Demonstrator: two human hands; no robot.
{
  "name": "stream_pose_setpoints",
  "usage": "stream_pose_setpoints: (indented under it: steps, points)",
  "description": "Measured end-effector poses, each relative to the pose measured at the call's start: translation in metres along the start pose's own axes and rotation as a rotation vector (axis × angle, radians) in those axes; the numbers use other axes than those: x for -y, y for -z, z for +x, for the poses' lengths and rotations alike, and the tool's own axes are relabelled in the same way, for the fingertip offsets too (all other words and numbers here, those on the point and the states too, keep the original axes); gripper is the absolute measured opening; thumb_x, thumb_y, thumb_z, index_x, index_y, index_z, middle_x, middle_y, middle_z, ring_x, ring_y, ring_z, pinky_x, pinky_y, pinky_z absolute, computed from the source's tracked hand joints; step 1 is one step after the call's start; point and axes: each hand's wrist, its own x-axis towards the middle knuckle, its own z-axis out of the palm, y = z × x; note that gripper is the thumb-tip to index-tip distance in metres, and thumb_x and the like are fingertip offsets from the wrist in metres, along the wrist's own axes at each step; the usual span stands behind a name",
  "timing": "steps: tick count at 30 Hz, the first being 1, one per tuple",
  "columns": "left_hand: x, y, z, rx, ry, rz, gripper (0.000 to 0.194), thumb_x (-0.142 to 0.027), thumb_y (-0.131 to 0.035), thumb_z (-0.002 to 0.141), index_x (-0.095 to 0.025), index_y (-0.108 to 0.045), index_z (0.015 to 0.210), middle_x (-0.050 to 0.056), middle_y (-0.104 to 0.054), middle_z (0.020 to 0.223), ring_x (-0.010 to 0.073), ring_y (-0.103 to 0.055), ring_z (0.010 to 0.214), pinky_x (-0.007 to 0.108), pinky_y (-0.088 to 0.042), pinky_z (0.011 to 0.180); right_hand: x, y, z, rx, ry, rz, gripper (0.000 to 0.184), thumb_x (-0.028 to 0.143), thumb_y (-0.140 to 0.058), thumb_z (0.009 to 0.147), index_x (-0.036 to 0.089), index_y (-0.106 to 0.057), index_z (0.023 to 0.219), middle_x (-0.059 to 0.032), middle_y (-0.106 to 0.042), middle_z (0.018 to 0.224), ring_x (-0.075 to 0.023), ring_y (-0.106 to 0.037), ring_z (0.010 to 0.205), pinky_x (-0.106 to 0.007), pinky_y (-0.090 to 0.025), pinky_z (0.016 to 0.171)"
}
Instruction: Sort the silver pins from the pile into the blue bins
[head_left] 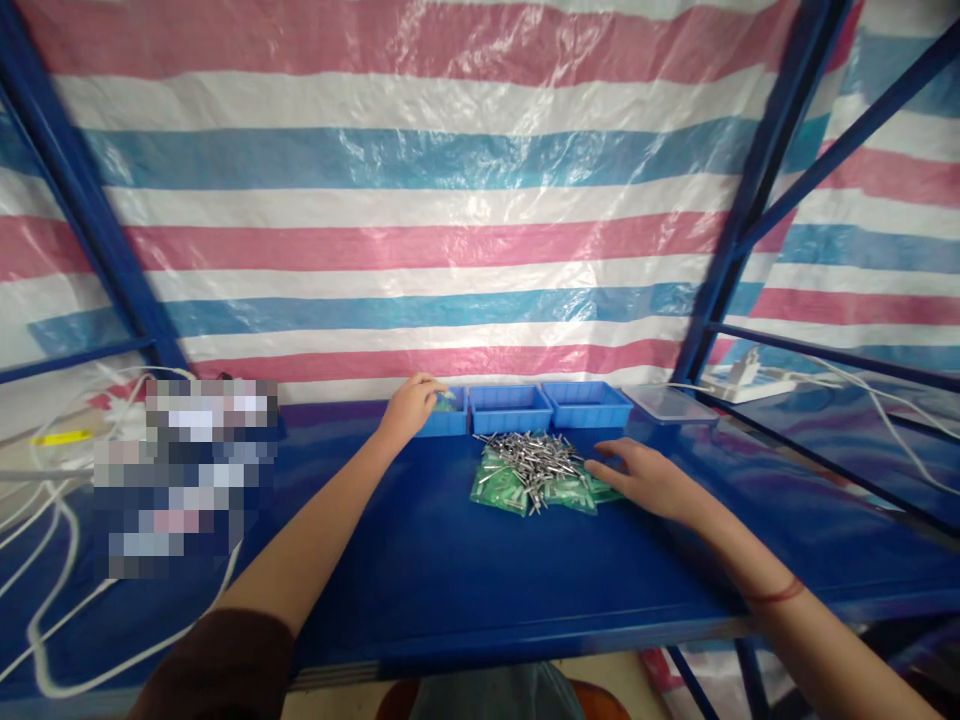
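Note:
My left hand (411, 408) is at the left blue bin (442, 425), its fingers bent together over the rim. Green plastic (445, 400) shows inside that bin beside the fingertips; whatever they grip is hidden. On the table, a pile of small silver metal pins (534, 460) lies on top of green plastic bags (501, 490). At the right edge of this pile hovers my right hand (641, 478), fingers apart and holding nothing visible, its fingertips close to the bags.
A middle blue bin (511, 415) and a right blue bin (589, 410) stand in the same row. A clear flat lid (671, 404) lies right of them. White cables (56, 600) run along the left, and a power strip (750, 382) sits at the right back.

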Motion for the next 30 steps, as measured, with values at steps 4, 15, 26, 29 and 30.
stream_pose_setpoints:
  steps: [4, 15, 26, 29, 30]
  points:
    - [0.002, -0.010, 0.007, 0.125, -0.028, 0.119, 0.031, -0.013, -0.042, 0.078, -0.021, -0.070, 0.090, 0.004, -0.066, 0.099, 0.0191, -0.057, 0.098, 0.032, -0.041, 0.095, -0.009, -0.008, -0.008, 0.017, 0.022, -0.078, 0.046, 0.050, -0.048, 0.078, 0.011, -0.065, 0.093, -0.0165, -0.063, 0.098, -0.0274, -0.059, 0.089, -0.039, -0.042, 0.084]
    - [-0.121, 0.002, -0.037, 0.222, -0.070, -0.446, 0.030, -0.032, -0.044, 0.085, -0.019, -0.063, 0.105, 0.006, -0.066, 0.098, 0.0165, -0.060, 0.084, 0.029, -0.045, 0.079, -0.010, 0.027, 0.001, -0.064, -0.168, 0.507, 0.033, 0.039, -0.065, 0.063, 0.016, -0.057, 0.084, -0.0038, -0.060, 0.074, -0.0153, -0.055, 0.064, -0.027, -0.042, 0.056]
    - [-0.134, -0.011, -0.045, 0.318, 0.300, -1.093, 0.029, -0.042, -0.056, 0.078, -0.014, -0.055, 0.083, -0.001, -0.057, 0.065, 0.0101, -0.053, 0.056, 0.022, -0.041, 0.053, 0.089, 0.014, 0.037, -0.046, -0.021, 0.960, 0.037, 0.044, -0.072, 0.060, 0.017, -0.057, 0.080, -0.0008, -0.059, 0.074, -0.0113, -0.054, 0.065, -0.025, -0.043, 0.060]
    - [-0.122, -0.010, -0.043, 0.213, 0.290, -1.029, 0.026, -0.039, -0.054, 0.079, -0.015, -0.050, 0.071, -0.003, -0.053, 0.059, 0.0101, -0.054, 0.055, 0.022, -0.043, 0.054, 0.092, 0.005, 0.040, -0.064, -0.107, 1.029, 0.038, 0.054, -0.059, 0.071, 0.017, -0.056, 0.078, -0.0002, -0.057, 0.067, -0.0105, -0.052, 0.059, -0.021, -0.039, 0.049]
    - [-0.117, -0.010, -0.042, 0.180, 0.271, -0.984, 0.025, -0.038, -0.053, 0.080, -0.015, -0.049, 0.071, -0.002, -0.053, 0.059, 0.0107, -0.054, 0.056, 0.023, -0.043, 0.054, 0.091, 0.004, 0.039, -0.039, -0.146, 1.038, 0.041, 0.058, -0.053, 0.074, 0.017, -0.056, 0.076, -0.0001, -0.055, 0.062, -0.0099, -0.050, 0.054, -0.021, -0.036, 0.045]
